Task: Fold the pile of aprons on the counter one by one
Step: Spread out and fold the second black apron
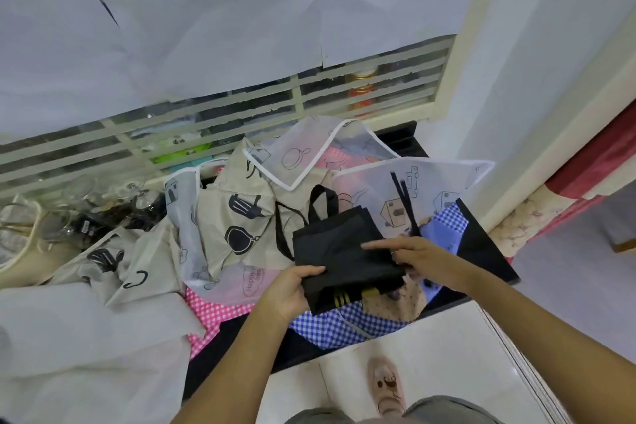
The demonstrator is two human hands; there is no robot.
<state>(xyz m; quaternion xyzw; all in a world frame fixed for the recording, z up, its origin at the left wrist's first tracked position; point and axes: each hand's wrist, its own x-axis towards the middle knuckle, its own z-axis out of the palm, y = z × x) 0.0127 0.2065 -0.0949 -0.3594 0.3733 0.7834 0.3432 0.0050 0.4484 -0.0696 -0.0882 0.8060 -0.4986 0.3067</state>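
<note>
Atop pile (241,217), L grip (292,289), R grip (416,258) hold blk apron (330,237)

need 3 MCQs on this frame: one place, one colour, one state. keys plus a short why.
1. Where is the black apron?
A) on the floor
B) on top of the apron pile
C) hung on the wall

2. What colour is the checked apron under its near edge?
A) green
B) orange
C) blue

3. What is the left hand doing?
A) gripping the black apron's edge
B) resting flat on the counter
C) holding a jar

Answers:
1 B, it lies over the other aprons.
2 C, blue checks show just below it.
3 A, the thumb is on top and the fingers curl under the edge.
</note>
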